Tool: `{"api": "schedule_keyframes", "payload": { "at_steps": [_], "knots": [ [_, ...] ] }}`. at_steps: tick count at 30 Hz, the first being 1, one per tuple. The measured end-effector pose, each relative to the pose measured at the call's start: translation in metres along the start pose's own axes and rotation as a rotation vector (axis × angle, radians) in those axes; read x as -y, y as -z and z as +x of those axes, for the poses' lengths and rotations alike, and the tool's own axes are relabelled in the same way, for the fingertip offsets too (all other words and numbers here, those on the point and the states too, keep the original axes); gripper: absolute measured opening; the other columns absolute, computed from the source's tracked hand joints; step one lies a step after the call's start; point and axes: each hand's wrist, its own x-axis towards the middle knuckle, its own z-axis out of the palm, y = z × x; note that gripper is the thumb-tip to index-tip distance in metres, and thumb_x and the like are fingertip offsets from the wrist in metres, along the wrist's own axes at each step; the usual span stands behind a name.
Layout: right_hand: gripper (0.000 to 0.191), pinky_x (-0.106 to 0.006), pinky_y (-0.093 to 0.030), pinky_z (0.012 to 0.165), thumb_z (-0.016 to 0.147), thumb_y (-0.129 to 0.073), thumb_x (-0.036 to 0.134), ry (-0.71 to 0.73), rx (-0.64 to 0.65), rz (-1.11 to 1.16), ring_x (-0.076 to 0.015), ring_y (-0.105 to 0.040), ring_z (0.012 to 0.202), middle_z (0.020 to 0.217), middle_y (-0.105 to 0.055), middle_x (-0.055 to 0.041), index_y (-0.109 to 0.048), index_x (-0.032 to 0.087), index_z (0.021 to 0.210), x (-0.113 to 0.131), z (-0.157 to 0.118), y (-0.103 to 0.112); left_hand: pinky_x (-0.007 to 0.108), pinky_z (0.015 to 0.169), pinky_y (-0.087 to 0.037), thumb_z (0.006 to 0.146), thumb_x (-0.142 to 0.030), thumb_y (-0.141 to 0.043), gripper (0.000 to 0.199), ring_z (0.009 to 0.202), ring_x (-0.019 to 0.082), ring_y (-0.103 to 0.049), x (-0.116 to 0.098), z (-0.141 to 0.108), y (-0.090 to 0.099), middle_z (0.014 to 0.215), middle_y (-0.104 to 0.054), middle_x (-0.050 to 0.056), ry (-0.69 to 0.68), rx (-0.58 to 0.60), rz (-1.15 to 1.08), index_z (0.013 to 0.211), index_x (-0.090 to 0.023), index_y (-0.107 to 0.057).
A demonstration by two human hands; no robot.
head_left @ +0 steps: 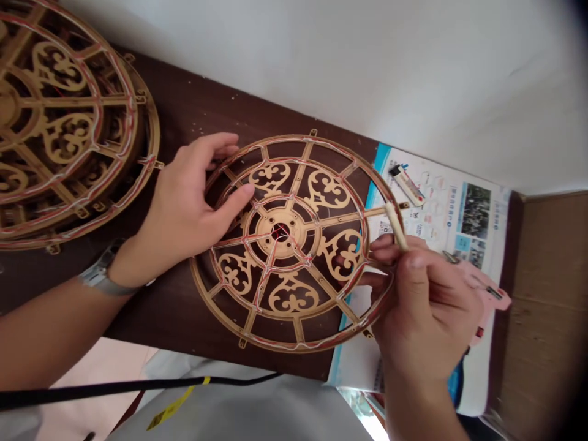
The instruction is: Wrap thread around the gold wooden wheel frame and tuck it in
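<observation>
A round golden openwork frame (285,223) with red and white wires along its rings lies on the dark table, its right side over a printed sheet. My left hand (188,196) rests on its upper left rim, fingers round the edge and thumb lying over the inner ring. At the right rim my right hand (422,300) is closed on a pale thin stick (395,225), whose upper end touches the outer ring. Some fingers of that hand are under the rim and partly hidden.
Several similar frames (110,101) are stacked at the left. A white lighter-like object (408,184) lies on the printed sheet (434,211). A pink tool (498,300) is beyond my right hand. A cardboard box (542,294) stands far right; a black cable (138,386) crosses below.
</observation>
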Motion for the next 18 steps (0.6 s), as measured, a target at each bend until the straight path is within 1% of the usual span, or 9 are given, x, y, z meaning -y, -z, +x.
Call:
{"api": "schedule_keyframes", "payload": {
  "at_steps": [1,3,5,8,10,12,14,16,18],
  "knots": [
    [0.018,-0.027,-0.067,0.060,0.108,-0.075,0.035,0.019,0.008,-0.041,-0.0172,-0.076,0.087,0.099,-0.077,-0.0047,-0.085,0.022,0.099,-0.001,0.001,0.002,0.053,0.114,-0.061,0.103,-0.054,-0.075,0.064,0.127,0.030,-0.070,0.002,0.000,-0.003,0.143,-0.073,0.010,0.003,0.015,0.036,0.152,-0.018,-0.060],
    [0.017,-0.031,-0.069,0.070,0.107,-0.077,0.034,0.073,-0.004,-0.145,-0.0173,-0.077,0.086,0.097,-0.080,-0.0038,-0.085,0.022,0.097,-0.001,0.003,0.005,0.054,0.112,-0.059,0.106,-0.051,-0.072,0.054,0.126,0.030,-0.069,0.003,0.001,-0.007,0.140,-0.072,0.009,-0.022,0.010,0.092,0.148,-0.018,-0.061],
    [0.016,-0.032,-0.069,0.079,0.107,-0.078,0.032,0.104,-0.023,-0.218,-0.0166,-0.079,0.086,0.095,-0.083,-0.0029,-0.085,0.022,0.096,-0.001,0.006,0.006,0.055,0.112,-0.058,0.108,-0.048,-0.070,0.048,0.125,0.031,-0.068,0.001,0.003,-0.006,0.136,-0.072,0.009,-0.053,0.008,0.123,0.145,-0.019,-0.063],
    [0.018,-0.027,-0.067,0.076,0.108,-0.077,0.031,0.099,-0.030,-0.236,-0.0146,-0.080,0.084,0.091,-0.082,-0.0019,-0.084,0.021,0.095,0.001,0.009,0.005,0.056,0.113,-0.056,0.107,-0.043,-0.073,0.041,0.128,0.032,-0.067,-0.009,0.004,-0.001,0.138,-0.070,0.011,-0.126,-0.032,0.118,0.140,-0.019,-0.068],
    [0.019,-0.025,-0.065,0.072,0.108,-0.076,0.031,0.107,-0.038,-0.234,-0.0134,-0.078,0.081,0.089,-0.081,-0.0016,-0.084,0.021,0.093,0.002,0.008,0.002,0.056,0.113,-0.055,0.107,-0.038,-0.075,0.034,0.128,0.032,-0.066,-0.020,0.005,0.004,0.139,-0.070,0.012,-0.215,-0.041,0.079,0.135,-0.019,-0.073],
    [0.019,-0.026,-0.063,0.071,0.108,-0.075,0.030,0.124,-0.041,-0.233,-0.0140,-0.077,0.080,0.089,-0.080,-0.0019,-0.083,0.021,0.094,0.003,0.007,-0.001,0.053,0.111,-0.056,0.106,-0.031,-0.077,0.022,0.123,0.028,-0.068,-0.033,0.004,0.006,0.134,-0.073,0.009,-0.365,0.031,-0.011,0.126,-0.023,-0.077],
    [0.019,-0.029,-0.062,0.072,0.108,-0.074,0.029,0.158,-0.044,-0.221,-0.0155,-0.077,0.081,0.088,-0.079,-0.0020,-0.082,0.020,0.094,0.003,0.006,-0.005,0.054,0.112,-0.055,0.106,-0.024,-0.076,0.016,0.124,0.028,-0.068,-0.044,0.002,0.005,0.134,-0.074,0.009,-0.472,0.140,-0.116,0.122,-0.023,-0.077],
    [0.017,-0.031,-0.062,0.075,0.109,-0.073,0.027,0.196,-0.042,-0.200,-0.0163,-0.076,0.082,0.087,-0.079,-0.0020,-0.081,0.020,0.095,0.004,0.005,-0.008,0.059,0.113,-0.054,0.107,-0.023,-0.075,0.016,0.130,0.031,-0.066,-0.050,-0.001,0.002,0.140,-0.072,0.010,-0.519,0.201,-0.169,0.122,-0.023,-0.076],
    [0.016,-0.032,-0.061,0.077,0.109,-0.072,0.024,0.222,-0.041,-0.180,-0.0163,-0.076,0.083,0.087,-0.079,-0.0018,-0.081,0.020,0.096,0.004,0.004,-0.010,0.061,0.116,-0.053,0.108,-0.026,-0.074,0.013,0.135,0.033,-0.064,-0.052,-0.003,-0.002,0.144,-0.071,0.010,-0.509,0.223,-0.177,0.121,-0.024,-0.074]
  ]
}}
